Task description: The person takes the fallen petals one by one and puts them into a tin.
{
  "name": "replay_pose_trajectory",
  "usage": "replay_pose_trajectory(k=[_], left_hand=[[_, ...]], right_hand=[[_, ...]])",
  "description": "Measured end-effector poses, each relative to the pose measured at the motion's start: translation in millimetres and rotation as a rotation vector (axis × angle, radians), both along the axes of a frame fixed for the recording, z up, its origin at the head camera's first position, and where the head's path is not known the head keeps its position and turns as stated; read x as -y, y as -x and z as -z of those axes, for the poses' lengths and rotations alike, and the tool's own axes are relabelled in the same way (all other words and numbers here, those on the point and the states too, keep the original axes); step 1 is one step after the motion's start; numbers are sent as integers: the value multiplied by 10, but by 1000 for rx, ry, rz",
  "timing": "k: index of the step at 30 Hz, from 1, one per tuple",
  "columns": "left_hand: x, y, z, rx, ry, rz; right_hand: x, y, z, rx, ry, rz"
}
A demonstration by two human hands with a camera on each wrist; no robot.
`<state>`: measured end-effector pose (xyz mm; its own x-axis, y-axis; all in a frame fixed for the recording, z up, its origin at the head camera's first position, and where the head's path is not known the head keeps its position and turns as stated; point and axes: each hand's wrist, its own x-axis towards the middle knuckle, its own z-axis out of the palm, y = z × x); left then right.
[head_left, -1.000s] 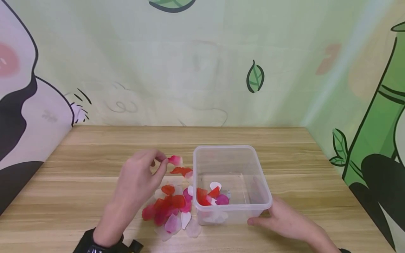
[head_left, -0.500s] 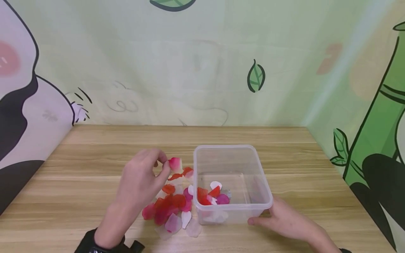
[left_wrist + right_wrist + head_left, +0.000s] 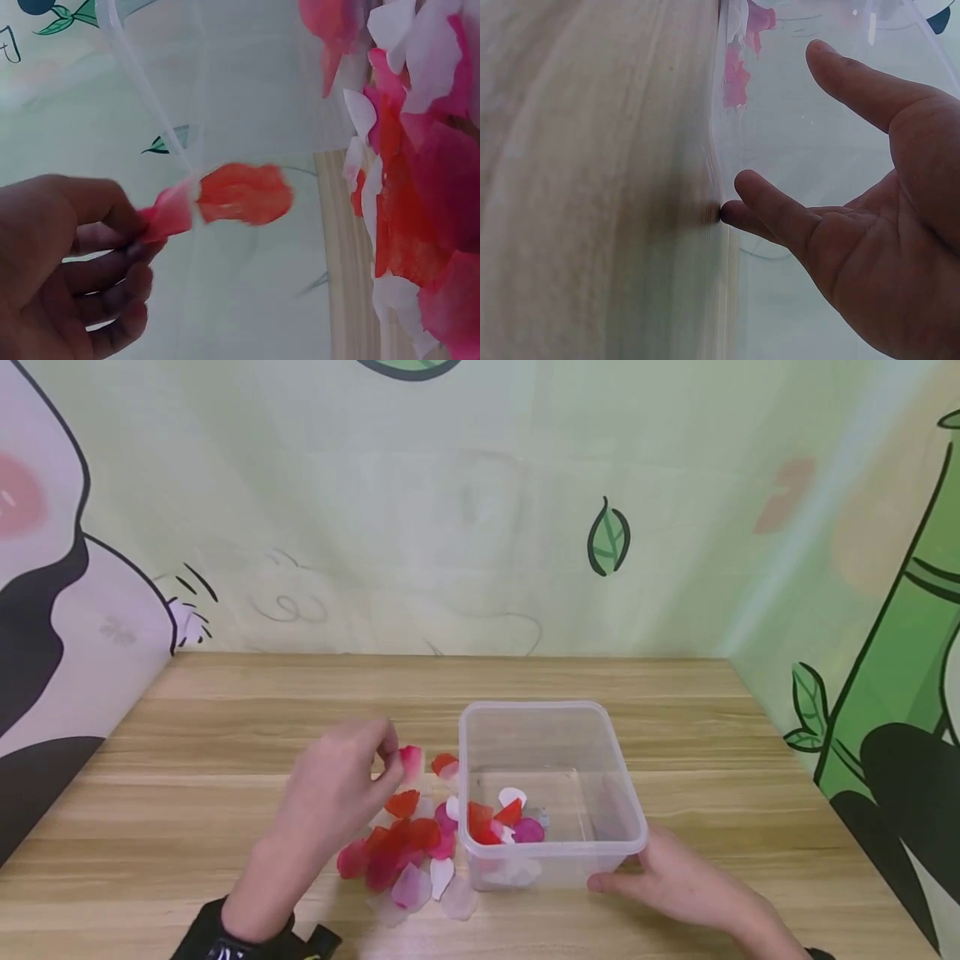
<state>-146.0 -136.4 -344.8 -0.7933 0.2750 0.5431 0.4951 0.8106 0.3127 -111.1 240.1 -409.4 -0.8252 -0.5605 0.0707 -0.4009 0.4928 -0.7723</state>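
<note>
Between thumb and forefinger, my left hand (image 3: 337, 781) pinches a pink petal (image 3: 410, 762), left of the clear plastic container (image 3: 551, 850). In the left wrist view an orange-red petal (image 3: 244, 195) appears at the tip of the pink petal (image 3: 174, 210), above the tabletop; I cannot tell whether they cling together. Loose red, pink, purple and white petals (image 3: 384, 867) lie in a pile below the hand. Several petals (image 3: 528, 831) are inside the container. My right hand (image 3: 678, 885) is at its front right corner; the right wrist view shows fingers (image 3: 776, 206) extended beside its wall.
The wooden table (image 3: 750, 827) runs back to a green printed backdrop (image 3: 450, 527) with panda and bamboo drawings. An orange and pale pink petal (image 3: 446, 766) lies close to the container's left wall. A dark band (image 3: 225, 935) circles the left wrist.
My left hand has shifted slightly down with the pink petal. The orange-red petal near it has moved down and left, away from the one by the container. The right hand and container stay put.
</note>
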Motion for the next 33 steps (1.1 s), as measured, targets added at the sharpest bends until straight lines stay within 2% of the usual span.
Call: replay_pose_trajectory(k=[4, 7, 11, 13, 16, 19, 23, 28, 33], left_hand=[[12, 14, 18, 80, 40, -3], [14, 16, 20, 83, 27, -10], [1, 11, 7, 80, -19, 16], [-12, 6, 1, 49, -39, 23], [-36, -4, -4, -51, -83, 34], [-66, -15, -13, -165, -135, 70], [-137, -50, -19, -258, -178, 122], [-270, -120, -17, -305, -227, 179], [-364, -177, 2, -291, -251, 243]], right_hand=[[2, -1, 8, -10, 2, -2], [4, 0, 12, -14, 7, -5], [4, 1, 13, -11, 14, -8], [4, -1, 14, -11, 14, -8], [6, -2, 18, -13, 13, -9], [9, -2, 21, -11, 14, -10], [11, 1, 23, -12, 7, -6], [6, 1, 25, -11, 1, -2], [6, 1, 24, -3, 9, -4]])
